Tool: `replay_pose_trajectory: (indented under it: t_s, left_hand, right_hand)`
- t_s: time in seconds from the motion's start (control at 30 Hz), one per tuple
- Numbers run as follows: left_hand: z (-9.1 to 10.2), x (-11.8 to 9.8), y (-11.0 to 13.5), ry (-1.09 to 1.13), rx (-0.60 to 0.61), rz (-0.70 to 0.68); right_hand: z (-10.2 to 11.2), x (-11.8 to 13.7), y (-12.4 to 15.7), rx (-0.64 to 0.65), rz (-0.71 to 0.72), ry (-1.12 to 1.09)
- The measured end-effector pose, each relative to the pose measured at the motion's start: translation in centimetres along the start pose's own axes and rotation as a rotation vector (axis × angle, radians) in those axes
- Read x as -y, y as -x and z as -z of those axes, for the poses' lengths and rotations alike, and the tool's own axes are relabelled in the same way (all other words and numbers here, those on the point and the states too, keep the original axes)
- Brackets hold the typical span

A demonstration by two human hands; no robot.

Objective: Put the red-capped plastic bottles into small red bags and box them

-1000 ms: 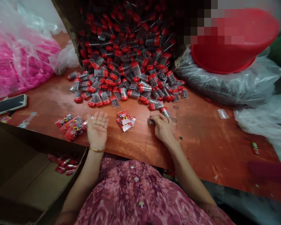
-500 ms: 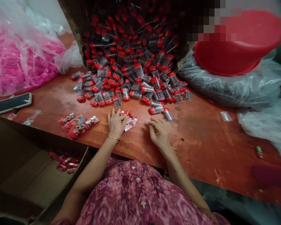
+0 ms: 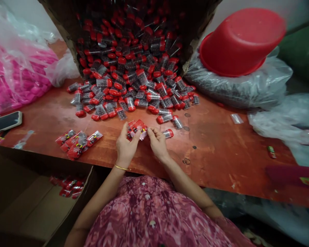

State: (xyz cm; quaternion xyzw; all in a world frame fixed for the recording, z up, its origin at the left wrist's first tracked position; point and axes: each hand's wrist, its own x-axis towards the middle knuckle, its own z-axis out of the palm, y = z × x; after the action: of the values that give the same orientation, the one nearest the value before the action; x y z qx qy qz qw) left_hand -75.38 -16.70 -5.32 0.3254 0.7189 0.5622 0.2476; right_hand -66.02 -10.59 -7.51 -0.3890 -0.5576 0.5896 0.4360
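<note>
My left hand (image 3: 126, 147), a thin bangle on its wrist, is closed on a red printed plastic packet (image 3: 139, 126), thumb on top. At the packet's right edge my right hand (image 3: 158, 144) pinches with thumb and fingertips. Just beyond the right hand's knuckles is a small clear container with a red cap (image 3: 168, 133); whether the fingers touch it I cannot tell. More such containers with dark contents form a large pile (image 3: 128, 85) spilling from a box. To the left of my hands lie several filled red packets (image 3: 78, 142).
An open cardboard box (image 3: 23, 202) below the table's left edge holds more red packets (image 3: 68, 186). A phone (image 3: 5, 122) and a bag of pink pieces (image 3: 20, 75) are at left. A red tub (image 3: 247, 41) sits upside down on a stuffed clear bag (image 3: 237, 89) at right.
My right hand has moved left to the packet and now pinches its edge. The packet is lifted in my left hand. One red-capped container now shows beside my right hand. The view has shifted slightly.
</note>
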Motion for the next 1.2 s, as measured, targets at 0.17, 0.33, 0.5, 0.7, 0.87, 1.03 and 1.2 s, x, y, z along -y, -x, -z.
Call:
replay_pose_trajectory:
  t_s: [0.17, 0.33, 0.5, 0.7, 0.87, 1.03, 1.2]
  left_hand:
    - [-0.2, 0.3, 0.3, 0.384, 0.141, 0.270]
    - [-0.1, 0.0, 0.5, 0.348, 0.089, 0.234]
    - [-0.5, 0.3, 0.3, 0.368, 0.046, 0.256]
    - [-0.8, -0.4, 0.2, 0.538, 0.056, 0.400]
    - [-0.6, -1.2, 0.2, 0.645, 0.085, 0.555]
    - [-0.4, -1.3, 0.1, 0.697, 0.171, 0.660]
    - [-0.2, -1.4, 0.3, 0.706, 0.222, 0.710]
  right_hand:
    - [0.1, -0.3, 1.2, 0.030, 0.091, 0.148]
    - [1.6, -0.1, 1.4, 0.103, 0.179, 0.460]
    - [5.1, -0.3, 0.4, -0.107, 0.224, 1.096]
    - [9.0, -1.6, 2.5, 0.033, 0.406, 1.215]
    - [10.6, -2.4, 3.6, -0.123, 0.358, 1.180]
    - [10.1, -2.1, 2.9, -0.082, 0.180, 1.113]
    - [9.4, 0.4, 3.5, 0.125, 0.047, 0.459]
